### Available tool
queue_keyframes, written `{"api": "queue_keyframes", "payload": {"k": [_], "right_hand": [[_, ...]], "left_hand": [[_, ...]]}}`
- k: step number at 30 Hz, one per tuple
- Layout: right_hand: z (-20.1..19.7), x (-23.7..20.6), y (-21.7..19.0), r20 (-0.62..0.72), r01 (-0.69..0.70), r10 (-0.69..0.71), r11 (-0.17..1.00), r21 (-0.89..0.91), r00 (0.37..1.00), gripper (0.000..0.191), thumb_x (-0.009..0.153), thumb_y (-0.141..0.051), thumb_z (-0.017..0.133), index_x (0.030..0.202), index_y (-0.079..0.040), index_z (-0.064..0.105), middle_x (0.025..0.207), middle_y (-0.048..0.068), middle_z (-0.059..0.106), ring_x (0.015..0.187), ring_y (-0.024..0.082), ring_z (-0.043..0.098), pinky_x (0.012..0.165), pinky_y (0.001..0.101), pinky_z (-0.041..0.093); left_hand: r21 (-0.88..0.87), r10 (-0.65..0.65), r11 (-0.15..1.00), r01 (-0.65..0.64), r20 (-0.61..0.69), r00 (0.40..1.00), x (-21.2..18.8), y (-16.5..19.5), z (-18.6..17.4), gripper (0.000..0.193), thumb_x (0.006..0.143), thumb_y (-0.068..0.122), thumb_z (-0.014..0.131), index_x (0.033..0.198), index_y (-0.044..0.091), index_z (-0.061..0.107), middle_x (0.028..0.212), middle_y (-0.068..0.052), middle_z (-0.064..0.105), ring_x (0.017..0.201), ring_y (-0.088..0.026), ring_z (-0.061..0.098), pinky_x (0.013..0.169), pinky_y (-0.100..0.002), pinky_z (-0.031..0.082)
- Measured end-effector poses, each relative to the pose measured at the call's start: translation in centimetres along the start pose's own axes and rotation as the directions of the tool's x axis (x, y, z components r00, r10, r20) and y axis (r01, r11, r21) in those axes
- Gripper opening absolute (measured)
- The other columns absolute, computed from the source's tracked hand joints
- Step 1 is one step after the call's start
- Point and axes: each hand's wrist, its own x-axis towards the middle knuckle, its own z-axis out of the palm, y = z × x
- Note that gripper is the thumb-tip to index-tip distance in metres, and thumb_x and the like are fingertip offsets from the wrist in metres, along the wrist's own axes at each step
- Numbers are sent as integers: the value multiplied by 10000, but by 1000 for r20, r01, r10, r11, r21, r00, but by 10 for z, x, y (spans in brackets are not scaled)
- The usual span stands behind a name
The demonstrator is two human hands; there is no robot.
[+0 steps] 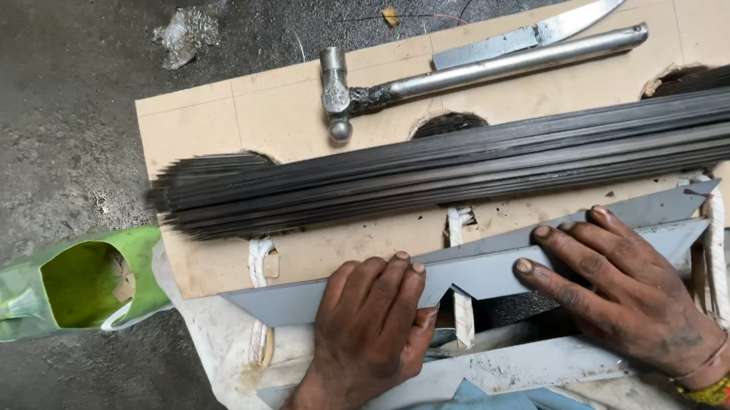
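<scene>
Two hands, the left hand [370, 326] and right hand [623, 289], press flat with fingers spread on a grey metal strip [483, 269] beside long dark rods [466, 167].

I see my left hand [370, 330] and right hand [627, 284] side by side on the sheet [474, 270]; behind it the rods [466, 167] lie across the board [203, 127]; behind them the hammer [459, 72], then the knife [534, 34]; the bottle [67, 285] lies left of the board.

Hammer [459, 72], knife blade [534, 34], dark rod bundle [466, 167], cut green bottle [76, 284]
</scene>
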Motion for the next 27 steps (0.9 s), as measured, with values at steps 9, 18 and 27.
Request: {"api": "queue_keyframes", "payload": {"k": [9,18,27], "right_hand": [[11,-13,10,89,-108,105,994,29,990,511,854,-302,561,1364,-324,558,1407,55,566,1297,257,523,1214,576,339],[13,-18,8,3,-61,61,996,65,998,468,998,-455,413,1430,-323,534,1430,74,537,1364,246,488,1284,600,292],[7,-11,5,83,-111,110,994,8,990,545,843,-361,637,1380,-286,588,1435,62,585,1338,267,533,1249,567,326]], "left_hand": [[-67,8,998,-11,-34,999,-4,-10,7,362,892,197,790,1152,-26,674,1083,-194,706,1000,-305,706,870,-471,570],[-106,-60,992,64,44,997,-10,-4,3,360,857,258,793,1125,29,718,1061,-169,715,990,-298,714,876,-506,555],[-131,-96,986,104,60,994,-12,-9,13,438,831,251,826,1162,1,687,1142,-190,694,1076,-321,672,917,-527,501]]}}
